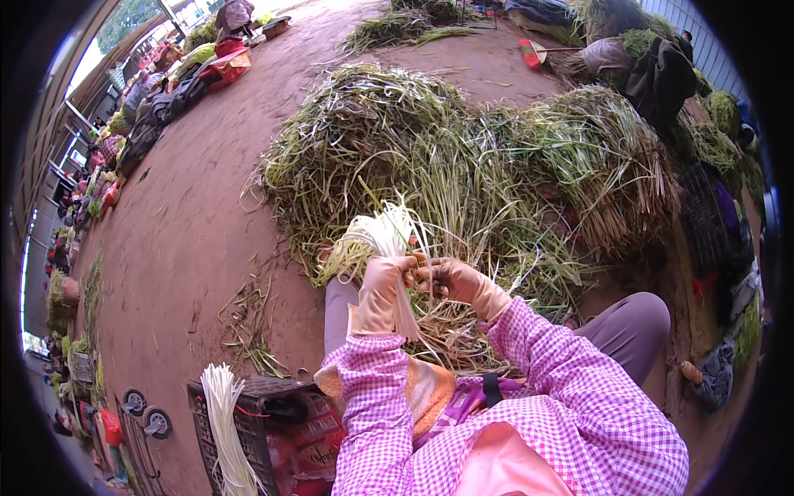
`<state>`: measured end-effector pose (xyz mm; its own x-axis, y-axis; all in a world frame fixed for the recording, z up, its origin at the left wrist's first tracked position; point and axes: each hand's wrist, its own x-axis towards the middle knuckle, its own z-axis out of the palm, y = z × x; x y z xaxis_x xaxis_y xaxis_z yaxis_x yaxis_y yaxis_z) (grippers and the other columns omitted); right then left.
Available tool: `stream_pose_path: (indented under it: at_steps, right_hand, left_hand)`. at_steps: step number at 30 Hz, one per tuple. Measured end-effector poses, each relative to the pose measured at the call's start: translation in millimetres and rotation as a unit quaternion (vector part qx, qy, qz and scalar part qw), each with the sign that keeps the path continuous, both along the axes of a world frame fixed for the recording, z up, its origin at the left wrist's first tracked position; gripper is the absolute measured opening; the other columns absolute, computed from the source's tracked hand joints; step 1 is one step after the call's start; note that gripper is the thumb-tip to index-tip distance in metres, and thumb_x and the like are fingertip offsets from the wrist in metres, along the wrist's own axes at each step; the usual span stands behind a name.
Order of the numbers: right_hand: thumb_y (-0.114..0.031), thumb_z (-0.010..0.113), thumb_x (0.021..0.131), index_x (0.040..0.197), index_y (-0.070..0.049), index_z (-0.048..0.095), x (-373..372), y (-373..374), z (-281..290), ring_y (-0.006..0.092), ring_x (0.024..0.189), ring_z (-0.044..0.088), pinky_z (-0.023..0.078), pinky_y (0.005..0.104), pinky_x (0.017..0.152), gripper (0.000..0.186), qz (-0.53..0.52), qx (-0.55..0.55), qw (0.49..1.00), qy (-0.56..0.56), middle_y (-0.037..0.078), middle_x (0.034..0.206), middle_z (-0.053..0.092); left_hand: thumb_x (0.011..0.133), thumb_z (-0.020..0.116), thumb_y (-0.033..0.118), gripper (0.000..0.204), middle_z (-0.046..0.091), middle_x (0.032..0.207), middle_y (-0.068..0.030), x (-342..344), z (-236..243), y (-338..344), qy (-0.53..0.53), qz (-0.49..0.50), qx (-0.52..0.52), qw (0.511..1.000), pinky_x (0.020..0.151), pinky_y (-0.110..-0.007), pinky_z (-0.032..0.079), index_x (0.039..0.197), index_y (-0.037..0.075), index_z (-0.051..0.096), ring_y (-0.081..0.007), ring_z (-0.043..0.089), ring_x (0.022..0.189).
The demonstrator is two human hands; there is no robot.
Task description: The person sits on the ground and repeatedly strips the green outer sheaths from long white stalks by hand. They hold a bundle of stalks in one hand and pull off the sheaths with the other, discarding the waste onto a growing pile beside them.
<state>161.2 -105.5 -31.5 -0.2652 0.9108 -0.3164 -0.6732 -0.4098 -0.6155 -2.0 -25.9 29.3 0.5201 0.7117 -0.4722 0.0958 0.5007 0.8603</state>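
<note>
Gloved hands working a bundle of pale stalks above the lap.
Left hand [382, 285] has its grip closed around the white stalk bundle [389, 240]; right hand [456, 281] pinches one strand beside it. Beyond lies the green stalk heap [463, 157] on the dirt floor [190, 223].

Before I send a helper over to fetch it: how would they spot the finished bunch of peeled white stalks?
Start from the big green heap of stalks on the dirt floor, then look to the dark plastic crate by the seated person's left side. The peeled bunch lies over its rim, bare white, unlike the green heap.
</note>
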Motion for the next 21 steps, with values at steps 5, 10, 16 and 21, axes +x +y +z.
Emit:
stream_pose_path:
  at_steps: [5,10,16,21]
  right_hand:
    - [-0.018,0.061,0.095,0.098,-0.003,0.069,3,5,3,0.0098,0.053,0.061,0.038,0.0197,0.042,0.018,-0.103,-0.067,0.978,-0.171,0.008,0.076,0.071]
    - [-0.009,0.053,0.097,0.106,-0.001,0.069,-11,21,12,0.0149,0.054,0.065,0.043,0.0255,0.04,0.02,-0.085,-0.142,0.946,-0.277,0.01,0.071,0.07]
    - [-0.01,0.052,0.095,0.105,0.0,0.066,-34,-32,-5,0.0203,0.07,0.065,0.056,0.0318,0.062,0.02,0.236,-0.009,0.632,-0.738,0.014,0.087,0.07]
    - [-0.018,0.058,0.089,0.112,-0.01,0.072,-3,-119,-53,0.0253,0.1,0.069,0.055,0.0391,0.081,0.028,0.549,0.034,0.427,-0.717,0.007,0.109,0.072]
  left_hand:
    - [0.09,0.068,0.021,0.022,0.064,0.065,-0.0037,3,-2,1,0.078,0.012,0.055,0.995,0.043,-0.025,0.041,0.1,0.003,0.074,-0.0103,0.053,0.049]
    - [0.088,0.071,0.015,0.015,0.063,0.061,-0.004,18,-12,-11,-0.039,0.034,0.031,0.998,0.039,-0.024,0.041,0.093,0.001,0.075,-0.0099,0.051,0.044]
    - [0.09,0.063,0.004,0.013,0.069,0.075,-0.0122,8,-25,3,-0.071,0.098,0.002,0.993,0.045,-0.024,0.05,0.095,-0.006,0.069,-0.0119,0.056,0.051]
    - [0.088,0.054,-0.006,0.024,0.068,0.081,-0.0147,-1,-30,11,-0.175,0.076,-0.032,0.981,0.048,-0.025,0.051,0.111,-0.009,0.058,-0.0113,0.055,0.052]
